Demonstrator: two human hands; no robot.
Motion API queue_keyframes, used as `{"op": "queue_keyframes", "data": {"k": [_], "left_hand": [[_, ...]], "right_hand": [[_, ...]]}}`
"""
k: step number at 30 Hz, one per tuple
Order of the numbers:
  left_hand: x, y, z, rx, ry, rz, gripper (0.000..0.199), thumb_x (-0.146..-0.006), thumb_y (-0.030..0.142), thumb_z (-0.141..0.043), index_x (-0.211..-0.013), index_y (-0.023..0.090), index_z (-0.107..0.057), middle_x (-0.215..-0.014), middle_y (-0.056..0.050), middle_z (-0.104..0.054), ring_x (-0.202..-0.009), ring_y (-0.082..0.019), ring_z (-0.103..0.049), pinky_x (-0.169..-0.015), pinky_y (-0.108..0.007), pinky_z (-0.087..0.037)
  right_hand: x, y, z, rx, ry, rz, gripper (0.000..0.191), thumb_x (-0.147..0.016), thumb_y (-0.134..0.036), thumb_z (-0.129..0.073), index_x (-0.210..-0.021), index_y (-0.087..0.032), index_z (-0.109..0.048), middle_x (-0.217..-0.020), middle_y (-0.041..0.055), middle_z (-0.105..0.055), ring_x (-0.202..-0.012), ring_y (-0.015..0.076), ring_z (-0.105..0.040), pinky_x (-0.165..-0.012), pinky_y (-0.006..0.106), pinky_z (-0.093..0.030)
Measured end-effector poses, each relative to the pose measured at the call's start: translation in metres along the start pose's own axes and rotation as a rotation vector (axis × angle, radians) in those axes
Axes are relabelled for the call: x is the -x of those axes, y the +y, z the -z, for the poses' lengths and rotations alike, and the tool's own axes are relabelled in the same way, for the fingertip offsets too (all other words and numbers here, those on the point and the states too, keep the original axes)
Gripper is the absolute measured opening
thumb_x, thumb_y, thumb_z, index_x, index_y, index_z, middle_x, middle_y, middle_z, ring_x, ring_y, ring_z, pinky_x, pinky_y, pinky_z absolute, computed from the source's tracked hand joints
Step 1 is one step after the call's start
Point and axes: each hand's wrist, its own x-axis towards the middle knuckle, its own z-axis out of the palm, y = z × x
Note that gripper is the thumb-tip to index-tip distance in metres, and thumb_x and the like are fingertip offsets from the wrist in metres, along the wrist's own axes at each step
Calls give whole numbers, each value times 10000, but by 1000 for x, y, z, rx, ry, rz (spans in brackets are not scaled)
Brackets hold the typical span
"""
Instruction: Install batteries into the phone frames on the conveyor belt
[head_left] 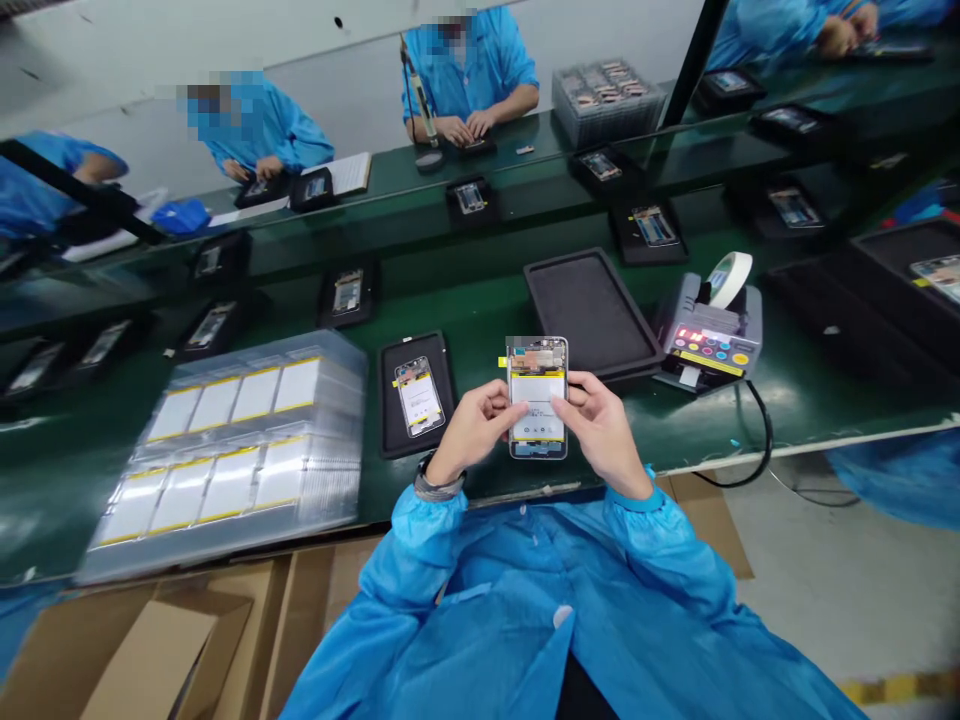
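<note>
An opened phone point(538, 400) with a white battery and bare circuit parts is held upright between my two hands near the table's front edge. My left hand point(480, 425) grips its left side, the thumb lying on the battery. On the right side, my right hand point(600, 425) holds it the same way, thumb on the battery. Just left of my left hand, a second opened phone point(420, 398) rests in a black tray point(388, 425). Behind the held phone is a larger black tray point(589, 310) with nothing in it.
Stacked clear plastic trays point(337, 400) with white batteries stand at the left. A tape dispenser point(709, 335) with a cable is at the right. Farther back, several black trays hold phones, and people in blue work across the table. Cardboard boxes point(150, 660) lie below left.
</note>
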Motion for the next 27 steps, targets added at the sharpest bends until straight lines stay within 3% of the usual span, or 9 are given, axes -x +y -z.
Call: {"op": "queue_keyframes", "data": {"k": [3, 5, 10, 15, 23, 27], "left_hand": [[-1, 0, -5, 75, 28, -35, 531, -796, 609, -864, -983, 146, -682, -960, -103, -784, -801, -197, -731, -680, -272, -577], [-3, 1, -11, 114, 113, -68, 558, -797, 620, -859, -1034, 140, -705, -1022, -112, -789, -862, -211, -744, -739, -289, -594], [-7, -5, -27, 157, 324, -104, 540, -836, 594, -821, -1072, 113, -752, -1002, -110, -796, -837, -216, -740, -719, -291, -582], [-4, -7, -35, 133, 381, -110, 441, -828, 514, -839, -1004, 114, -778, -935, -94, -789, -784, -199, -716, -702, -283, -563], [-4, -7, -42, 134, 453, -121, 387, -800, 483, -846, -937, 128, -774, -877, -70, -773, -763, -183, -688, -682, -265, -543], [-4, -9, -45, 161, 432, -119, 390, -814, 468, -838, -993, 126, -785, -927, -77, -786, -783, -180, -693, -702, -264, -549]], "right_hand": [[-1, 3, -3, -4, -10, -6, 552, -776, -539, -906, -1128, -221, -622, -990, 73, -826, -780, 231, -784, -691, 359, -655], [-1, 5, -8, -3, -14, -16, 562, -764, -548, -909, -1116, -223, -617, -970, 67, -824, -768, 228, -781, -691, 359, -656], [-4, 7, -19, 107, 82, 11, 504, -792, -619, -854, -1022, -223, -642, -821, 26, -786, -670, 192, -726, -601, 298, -608], [-12, 6, -19, 311, 194, 93, 463, -852, -653, -779, -820, -213, -640, -571, -27, -616, -508, 131, -560, -476, 241, -453], [-13, 4, -19, 426, 204, 151, 430, -893, -606, -742, -782, -213, -605, -593, -19, -620, -514, 117, -511, -479, 240, -369], [-12, 7, -18, 537, 245, 224, 380, -933, -547, -710, -784, -210, -617, -636, -8, -645, -546, 119, -521, -515, 248, -376]]}}
